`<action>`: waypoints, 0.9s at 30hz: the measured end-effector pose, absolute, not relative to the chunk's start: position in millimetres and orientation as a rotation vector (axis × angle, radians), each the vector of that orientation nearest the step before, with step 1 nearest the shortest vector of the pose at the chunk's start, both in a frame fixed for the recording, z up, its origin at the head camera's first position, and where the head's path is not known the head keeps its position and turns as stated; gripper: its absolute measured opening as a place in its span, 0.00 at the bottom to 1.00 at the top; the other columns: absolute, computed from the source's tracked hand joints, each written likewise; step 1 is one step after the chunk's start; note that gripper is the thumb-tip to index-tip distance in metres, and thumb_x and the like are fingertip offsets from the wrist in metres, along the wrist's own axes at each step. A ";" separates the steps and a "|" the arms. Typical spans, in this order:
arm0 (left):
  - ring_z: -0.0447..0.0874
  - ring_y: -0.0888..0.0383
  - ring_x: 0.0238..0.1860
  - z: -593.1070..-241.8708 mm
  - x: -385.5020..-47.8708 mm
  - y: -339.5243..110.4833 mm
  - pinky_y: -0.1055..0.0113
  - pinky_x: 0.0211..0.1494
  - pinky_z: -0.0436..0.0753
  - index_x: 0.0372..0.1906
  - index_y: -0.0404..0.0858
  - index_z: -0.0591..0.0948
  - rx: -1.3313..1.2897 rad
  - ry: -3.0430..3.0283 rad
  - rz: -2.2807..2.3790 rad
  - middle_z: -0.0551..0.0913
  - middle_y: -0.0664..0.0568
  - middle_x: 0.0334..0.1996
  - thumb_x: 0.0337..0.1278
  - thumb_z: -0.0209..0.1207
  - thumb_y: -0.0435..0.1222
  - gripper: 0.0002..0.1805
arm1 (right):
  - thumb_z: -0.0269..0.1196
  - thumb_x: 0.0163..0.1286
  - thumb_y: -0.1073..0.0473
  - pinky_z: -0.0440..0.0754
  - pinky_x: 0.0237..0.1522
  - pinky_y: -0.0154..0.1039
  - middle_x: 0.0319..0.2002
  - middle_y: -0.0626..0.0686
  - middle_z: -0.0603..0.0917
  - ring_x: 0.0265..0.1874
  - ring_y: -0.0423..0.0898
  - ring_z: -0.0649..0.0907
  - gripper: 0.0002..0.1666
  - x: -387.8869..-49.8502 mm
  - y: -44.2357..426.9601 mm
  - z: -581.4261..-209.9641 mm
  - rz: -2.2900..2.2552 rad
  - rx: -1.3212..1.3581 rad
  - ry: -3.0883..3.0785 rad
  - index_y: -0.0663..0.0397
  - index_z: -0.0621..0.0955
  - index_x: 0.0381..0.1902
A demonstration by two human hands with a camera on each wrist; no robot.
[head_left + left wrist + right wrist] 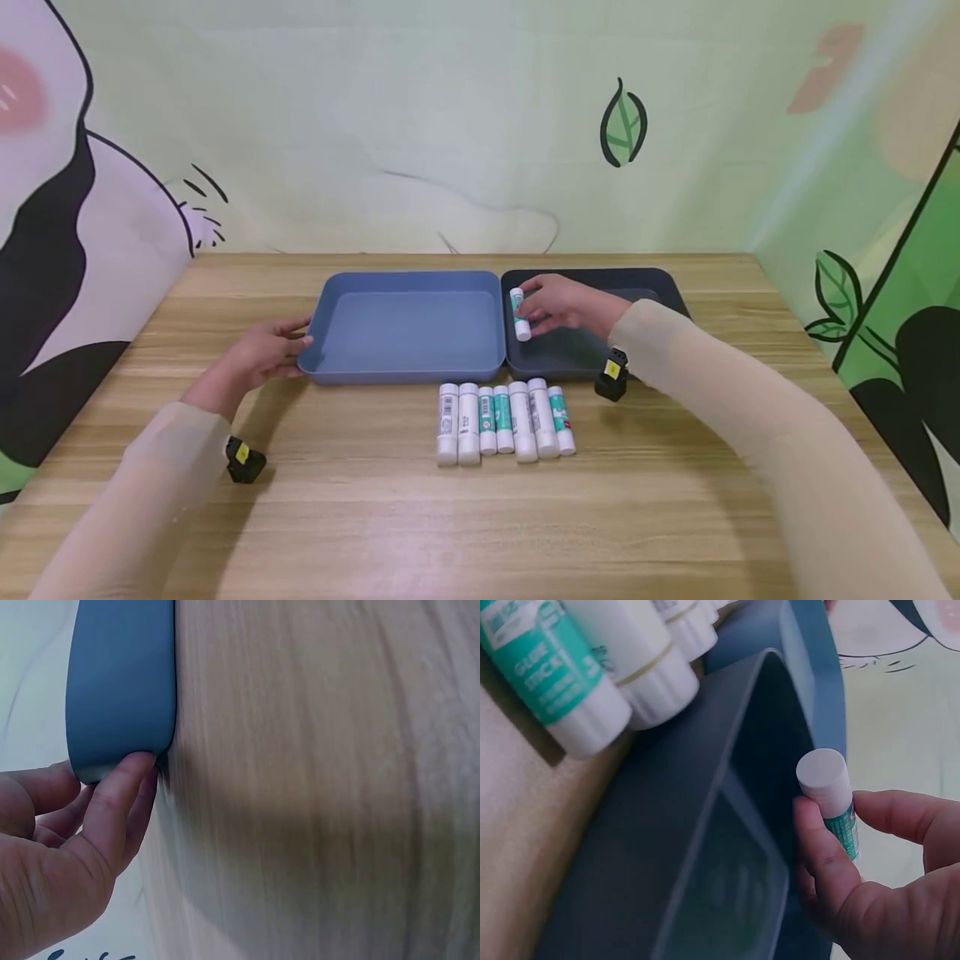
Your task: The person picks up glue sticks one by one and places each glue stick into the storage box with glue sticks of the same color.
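My right hand (564,303) pinches a small white-and-green glue stick (518,305) between thumb and fingers. It is held, slightly tilted, above the left part of the dark tray (660,281). In the right wrist view the white end of that glue stick (823,776) faces the camera. At the far left, my left hand (262,350) touches the end wall of the blue tray (405,377) with extended fingers. The left wrist view shows its fingertips (137,761) against the tray's end (124,690). In front of the trays lies a row of several glue sticks (468,425), large white ones and small green-labelled ones.
Both trays stand side by side, touching, on a wooden table (360,517). Behind the table rises a wall covering (315,125) with painted figures and leaves. Black wrist cameras (244,461) hang from both sleeves.
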State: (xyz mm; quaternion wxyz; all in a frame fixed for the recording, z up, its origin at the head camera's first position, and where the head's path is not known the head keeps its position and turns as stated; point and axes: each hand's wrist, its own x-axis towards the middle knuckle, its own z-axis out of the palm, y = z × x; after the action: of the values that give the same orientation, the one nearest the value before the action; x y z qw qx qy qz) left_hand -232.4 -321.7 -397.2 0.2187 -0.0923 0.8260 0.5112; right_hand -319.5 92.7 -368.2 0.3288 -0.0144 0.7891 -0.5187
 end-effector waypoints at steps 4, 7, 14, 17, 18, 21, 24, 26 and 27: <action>0.76 0.64 0.48 -397.5 -231.1 -321.7 0.76 0.45 0.85 0.82 0.37 0.47 -0.271 2.275 1.424 0.55 0.29 0.78 0.82 0.45 0.35 0.34 | 0.56 0.73 0.71 0.88 0.33 0.32 0.48 0.58 0.76 0.35 0.43 0.80 0.38 -318.8 87.4 -375.2 -1.333 0.000 2.061 0.64 0.58 0.77; 0.76 0.68 0.46 -397.7 -230.7 -321.5 0.76 0.45 0.85 0.82 0.36 0.47 -0.270 2.272 1.434 0.56 0.29 0.77 0.82 0.45 0.35 0.34 | 0.56 0.73 0.72 0.87 0.31 0.32 0.48 0.58 0.76 0.36 0.44 0.79 0.38 -317.6 84.6 -378.7 -1.317 0.017 2.063 0.64 0.58 0.77; 0.76 0.71 0.43 -398.5 -230.0 -321.1 0.76 0.44 0.85 0.82 0.35 0.48 -0.268 2.279 1.442 0.56 0.29 0.77 0.81 0.46 0.36 0.34 | 0.56 0.71 0.72 0.87 0.30 0.31 0.44 0.57 0.76 0.32 0.42 0.79 0.39 -316.6 82.9 -385.9 -1.308 0.022 2.058 0.66 0.56 0.77; 0.76 0.71 0.42 -399.0 -229.9 -320.9 0.76 0.43 0.86 0.82 0.35 0.49 -0.261 2.280 1.448 0.57 0.29 0.77 0.81 0.46 0.36 0.34 | 0.57 0.72 0.71 0.87 0.30 0.31 0.46 0.58 0.76 0.34 0.43 0.80 0.39 -316.4 81.8 -387.8 -1.308 0.023 2.063 0.67 0.57 0.76; 0.76 0.72 0.42 -399.0 -230.0 -321.0 0.76 0.43 0.85 0.82 0.35 0.49 -0.260 2.279 1.449 0.57 0.29 0.77 0.81 0.46 0.36 0.34 | 0.57 0.72 0.71 0.87 0.30 0.31 0.47 0.59 0.76 0.35 0.44 0.80 0.38 -316.3 81.3 -388.3 -1.308 0.023 2.065 0.67 0.57 0.76; 0.76 0.72 0.42 -399.7 -230.2 -322.3 0.76 0.44 0.85 0.82 0.35 0.48 -0.253 2.276 1.452 0.57 0.29 0.76 0.81 0.45 0.36 0.34 | 0.57 0.72 0.71 0.87 0.31 0.31 0.51 0.61 0.76 0.39 0.46 0.81 0.38 -315.7 79.5 -388.7 -1.304 0.017 2.080 0.67 0.58 0.76; 0.76 0.72 0.43 -399.8 -229.9 -323.0 0.76 0.44 0.85 0.82 0.35 0.48 -0.251 2.268 1.459 0.57 0.29 0.77 0.82 0.45 0.36 0.34 | 0.57 0.72 0.71 0.87 0.31 0.31 0.53 0.61 0.76 0.39 0.46 0.81 0.37 -315.0 77.9 -388.9 -1.299 0.022 2.088 0.67 0.58 0.76; 0.76 0.73 0.42 -400.0 -230.1 -323.3 0.76 0.44 0.85 0.82 0.35 0.48 -0.251 2.264 1.463 0.57 0.29 0.77 0.82 0.45 0.36 0.34 | 0.57 0.71 0.71 0.87 0.30 0.31 0.53 0.61 0.76 0.39 0.46 0.81 0.38 -314.4 77.0 -388.6 -1.294 0.032 2.092 0.66 0.58 0.76; 0.76 0.73 0.42 -400.2 -230.2 -323.6 0.76 0.45 0.86 0.82 0.35 0.48 -0.253 2.263 1.464 0.57 0.29 0.77 0.81 0.45 0.36 0.34 | 0.57 0.71 0.71 0.86 0.30 0.31 0.53 0.61 0.76 0.38 0.46 0.81 0.38 -314.2 76.6 -388.7 -1.293 0.038 2.092 0.66 0.58 0.76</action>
State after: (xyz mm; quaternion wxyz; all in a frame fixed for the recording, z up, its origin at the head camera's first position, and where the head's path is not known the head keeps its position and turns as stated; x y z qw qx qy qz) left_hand -230.2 -323.6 -400.2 0.2154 -0.0911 0.8164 0.5281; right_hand -314.2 76.6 -388.7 0.3345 0.0144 0.8016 -0.4954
